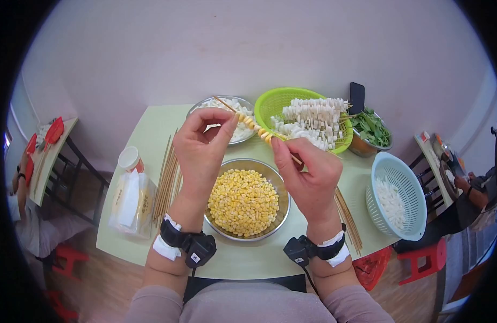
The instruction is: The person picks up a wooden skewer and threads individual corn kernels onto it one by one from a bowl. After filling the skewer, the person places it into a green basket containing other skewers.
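Yellow corn kernels (252, 124) already line part of a thin wooden skewer (224, 103), pinched by fingertips of the left hand (201, 144) and the right hand (311, 170) above a round steel bowl (284, 200), where many loose kernels (243, 202) lie unstrung.

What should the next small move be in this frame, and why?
Probably lower the left hand to the metal bowl for another kernel while the right hand holds the skewer: threaded kernels line it between the hands, its upper tip is bare, and loose kernels heap the bowl.
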Demonstrator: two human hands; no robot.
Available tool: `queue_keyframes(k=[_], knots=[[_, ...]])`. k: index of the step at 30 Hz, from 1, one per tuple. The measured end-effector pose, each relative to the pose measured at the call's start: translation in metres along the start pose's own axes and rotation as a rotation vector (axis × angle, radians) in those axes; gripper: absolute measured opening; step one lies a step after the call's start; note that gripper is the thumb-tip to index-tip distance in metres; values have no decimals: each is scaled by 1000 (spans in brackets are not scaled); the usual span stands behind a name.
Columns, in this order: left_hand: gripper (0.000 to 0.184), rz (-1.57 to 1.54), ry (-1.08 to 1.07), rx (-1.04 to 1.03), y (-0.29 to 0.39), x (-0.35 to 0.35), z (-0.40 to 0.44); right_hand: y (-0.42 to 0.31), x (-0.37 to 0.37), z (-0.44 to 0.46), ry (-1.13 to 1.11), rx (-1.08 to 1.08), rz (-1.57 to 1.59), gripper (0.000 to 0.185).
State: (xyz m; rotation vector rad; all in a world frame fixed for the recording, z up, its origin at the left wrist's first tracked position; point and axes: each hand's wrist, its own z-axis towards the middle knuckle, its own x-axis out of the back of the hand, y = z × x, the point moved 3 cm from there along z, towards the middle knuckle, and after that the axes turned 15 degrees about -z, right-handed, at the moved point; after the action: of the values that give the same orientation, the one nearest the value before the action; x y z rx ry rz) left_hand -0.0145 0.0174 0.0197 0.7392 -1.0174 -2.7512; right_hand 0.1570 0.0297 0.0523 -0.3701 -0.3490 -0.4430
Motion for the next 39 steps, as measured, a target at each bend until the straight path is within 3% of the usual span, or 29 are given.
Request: queue_keyframes(k=[8, 11, 14, 15, 17, 21, 29, 31, 35, 37, 39], knots=[[17, 71, -25, 142, -3, -1, 4, 27, 15, 0, 151, -206, 138, 13], [18, 134, -207, 199, -13, 0, 3, 31, 26, 2, 190, -260, 197, 14], [12, 449, -576, 327, -31, 3, -6, 30, 34, 4, 211, -317, 185, 16], [12, 448, -578, 332, -37, 5, -8, 31, 35, 4, 212, -347, 148, 17], [9, 640, -819, 516, -56, 9, -20, 34, 36, 5, 208, -360, 133, 18], [9, 927, -948, 511, -93, 27, -34, 35, 36, 5, 185, -356, 203, 19], [6, 917, -980, 621, -109, 35, -40, 32, 39, 3, 301, -357, 245, 16], [8, 910, -1015, 576, -112, 38, -40, 48, 38, 6, 175, -328, 340, 14], [10, 946, -1007, 518, -118, 43, -41, 52, 38, 5, 156, -299, 227, 16], [10, 893, -961, 607, -110, 35, -39, 51, 42, 5, 170, -284, 173, 21], [9, 848, -861, 533, -99, 26, -36, 48, 48, 3, 167, -232, 112, 20]])
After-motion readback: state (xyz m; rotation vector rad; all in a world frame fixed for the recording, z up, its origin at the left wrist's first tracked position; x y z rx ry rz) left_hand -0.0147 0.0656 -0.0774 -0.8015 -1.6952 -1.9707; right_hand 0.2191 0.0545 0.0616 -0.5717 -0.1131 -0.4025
